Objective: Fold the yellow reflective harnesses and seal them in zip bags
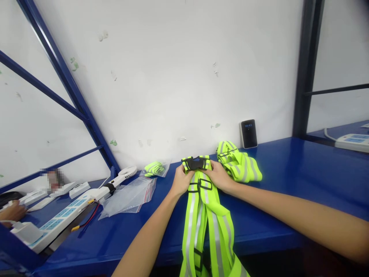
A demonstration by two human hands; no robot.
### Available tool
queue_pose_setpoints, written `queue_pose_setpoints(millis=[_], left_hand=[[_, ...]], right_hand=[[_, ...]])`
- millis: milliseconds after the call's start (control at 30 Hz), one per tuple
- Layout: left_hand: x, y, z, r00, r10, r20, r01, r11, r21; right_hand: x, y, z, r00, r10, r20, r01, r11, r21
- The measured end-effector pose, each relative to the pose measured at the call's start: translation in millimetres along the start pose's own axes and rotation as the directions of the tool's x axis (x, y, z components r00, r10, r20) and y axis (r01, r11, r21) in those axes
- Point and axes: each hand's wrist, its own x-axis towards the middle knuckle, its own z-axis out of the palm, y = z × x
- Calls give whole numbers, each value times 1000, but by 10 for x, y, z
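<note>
My left hand (pixel 181 180) and my right hand (pixel 219 176) both grip the top of a neon-yellow reflective strap vest (pixel 205 219). Their fingers are pinched on either side of its black plastic buckle (pixel 195 164). The vest's grey-striped straps lie across the blue table (pixel 288 181) and hang down over its front edge. Two black slide adjusters sit on the straps just below my hands.
A pile of more neon vests (pixel 240 164) lies right of my hands. One bagged vest (pixel 155 168) and clear zip bags (pixel 129 196) lie left. A white handheld fan (pixel 118 179), a power strip (pixel 62 219), a dark clock (pixel 248 133) and another person's hand (pixel 13 212) are nearby.
</note>
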Motion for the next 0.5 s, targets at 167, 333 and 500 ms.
queue_pose_setpoints(millis=[167,333,500], left_hand=[[-12,-32,5,1000,-2,21,3,999,-36],[-12,-57,-2,997,0,80,4,998,-57],[1,-49,-11,995,-36,95,44,995,-85]], right_hand=[[34,30,-29,997,-79,-9,77,989,-126],[60,112,-42,986,-163,27,165,964,-211],[57,129,-56,979,-202,34,204,946,-253]])
